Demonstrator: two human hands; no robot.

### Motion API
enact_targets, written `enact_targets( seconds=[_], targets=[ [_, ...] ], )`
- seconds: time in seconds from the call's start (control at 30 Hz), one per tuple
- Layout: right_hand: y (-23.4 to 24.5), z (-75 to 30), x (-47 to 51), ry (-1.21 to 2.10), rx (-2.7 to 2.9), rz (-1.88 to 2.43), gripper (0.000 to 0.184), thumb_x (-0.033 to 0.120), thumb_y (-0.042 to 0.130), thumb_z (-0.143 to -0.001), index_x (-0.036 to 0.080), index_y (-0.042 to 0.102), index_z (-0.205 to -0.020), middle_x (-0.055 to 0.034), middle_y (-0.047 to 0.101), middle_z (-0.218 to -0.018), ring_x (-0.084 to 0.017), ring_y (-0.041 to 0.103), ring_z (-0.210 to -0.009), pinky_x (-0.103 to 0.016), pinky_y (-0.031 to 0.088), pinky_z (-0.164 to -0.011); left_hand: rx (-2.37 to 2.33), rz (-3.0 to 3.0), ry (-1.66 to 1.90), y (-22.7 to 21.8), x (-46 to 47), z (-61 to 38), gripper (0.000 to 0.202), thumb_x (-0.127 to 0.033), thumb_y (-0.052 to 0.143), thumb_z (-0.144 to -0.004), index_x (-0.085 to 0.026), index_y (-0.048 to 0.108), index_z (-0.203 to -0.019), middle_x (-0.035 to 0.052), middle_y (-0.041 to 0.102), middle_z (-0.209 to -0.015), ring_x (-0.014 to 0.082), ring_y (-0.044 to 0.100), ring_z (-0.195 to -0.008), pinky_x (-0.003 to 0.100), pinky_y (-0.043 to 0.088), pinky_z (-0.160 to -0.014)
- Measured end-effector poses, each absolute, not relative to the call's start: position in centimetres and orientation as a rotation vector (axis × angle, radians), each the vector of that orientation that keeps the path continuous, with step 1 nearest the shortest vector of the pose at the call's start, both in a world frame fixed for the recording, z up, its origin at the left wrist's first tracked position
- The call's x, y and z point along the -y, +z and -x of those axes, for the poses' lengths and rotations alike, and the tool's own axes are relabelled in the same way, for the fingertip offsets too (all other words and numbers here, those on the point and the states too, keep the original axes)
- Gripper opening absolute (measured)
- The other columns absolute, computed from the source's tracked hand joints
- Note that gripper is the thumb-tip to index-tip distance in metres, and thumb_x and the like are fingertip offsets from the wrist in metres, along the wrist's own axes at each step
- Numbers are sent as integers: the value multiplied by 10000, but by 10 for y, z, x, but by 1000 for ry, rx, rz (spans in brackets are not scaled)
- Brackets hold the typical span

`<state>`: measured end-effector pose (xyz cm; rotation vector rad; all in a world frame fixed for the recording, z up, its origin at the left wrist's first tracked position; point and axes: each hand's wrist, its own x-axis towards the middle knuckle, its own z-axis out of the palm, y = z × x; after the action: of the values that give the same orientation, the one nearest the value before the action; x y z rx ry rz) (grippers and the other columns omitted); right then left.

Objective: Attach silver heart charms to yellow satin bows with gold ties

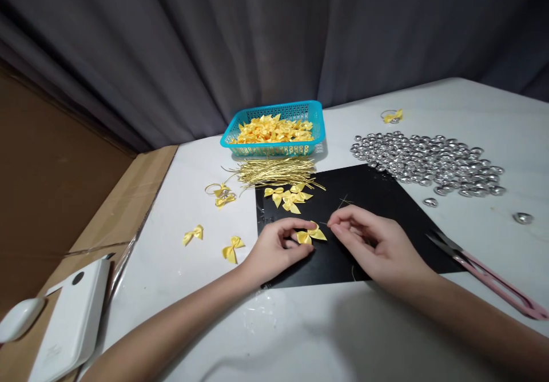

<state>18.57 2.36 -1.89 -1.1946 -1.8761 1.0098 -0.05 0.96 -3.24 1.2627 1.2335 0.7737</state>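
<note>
My left hand [277, 247] pinches a small yellow ribbon bow [311, 234] over the black mat [386, 199]. My right hand [369, 242] is closed in a pinch on a thin gold wire [343, 203] whose end meets the bow. Both hands rest low on the mat, close together. Three more yellow bows [289, 196] lie on the mat's far left corner. Behind them sits a bundle of gold wire ties [277, 171].
A turquoise basket [274, 148] full of yellow bows stands at the back. A heap of silver beads [429, 162] lies to the right, pink-handled snips [493, 276] at the near right. Loose bows [233, 249] and a white device [72, 325] lie to the left.
</note>
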Motion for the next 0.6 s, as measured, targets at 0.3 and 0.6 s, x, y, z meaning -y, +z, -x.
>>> enact_targets(
  seconds=[0.3, 0.6],
  targets=[
    [-20, -188, -23, 670, 2215, 1118, 141, 216, 433, -881, 208, 554, -810, 19, 471, -574, -100, 366, -460, -224, 289, -436, -1192, -1274, 862, -23, -8, 2, 237, -226, 591, -807, -147, 707, -997, 97, 688, -1102, 179, 628, -885, 267, 499, -736],
    [-21, -187, -21, 910, 2077, 1168, 136, 274, 435, -892, 215, 527, -811, 38, 423, -561, -100, 351, -469, -220, 269, -427, -1161, -1336, 807, -29, -9, 1, 389, -105, 638, -689, -136, 667, -1075, 114, 641, -1199, 143, 622, -800, 224, 485, -619]
  ],
)
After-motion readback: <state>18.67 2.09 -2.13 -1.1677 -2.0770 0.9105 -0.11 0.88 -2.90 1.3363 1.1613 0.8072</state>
